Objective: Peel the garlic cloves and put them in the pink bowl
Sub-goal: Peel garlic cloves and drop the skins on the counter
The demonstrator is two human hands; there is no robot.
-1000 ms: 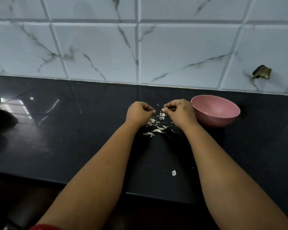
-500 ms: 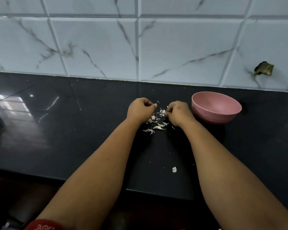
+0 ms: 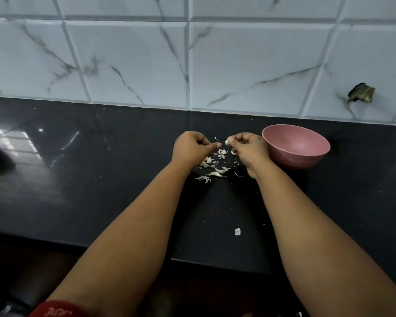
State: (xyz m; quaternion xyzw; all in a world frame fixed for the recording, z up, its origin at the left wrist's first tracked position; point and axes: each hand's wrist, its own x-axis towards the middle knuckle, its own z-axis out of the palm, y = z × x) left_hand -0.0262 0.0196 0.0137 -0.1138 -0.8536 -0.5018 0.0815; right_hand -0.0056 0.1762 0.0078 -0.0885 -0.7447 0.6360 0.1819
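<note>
We hold a garlic clove [image 3: 226, 142] pinched in the fingertips of our right hand [image 3: 247, 148], above the scattered skins [image 3: 215, 164] toward the back edge of the bench [image 3: 101, 179]; our left hand [image 3: 190, 148] is loosely curled, apparently holding nothing; the pink bowl [image 3: 297, 145] sits just right of our right hand; the clove looks light, firm and slippery, so we would pinch its ends.
</note>
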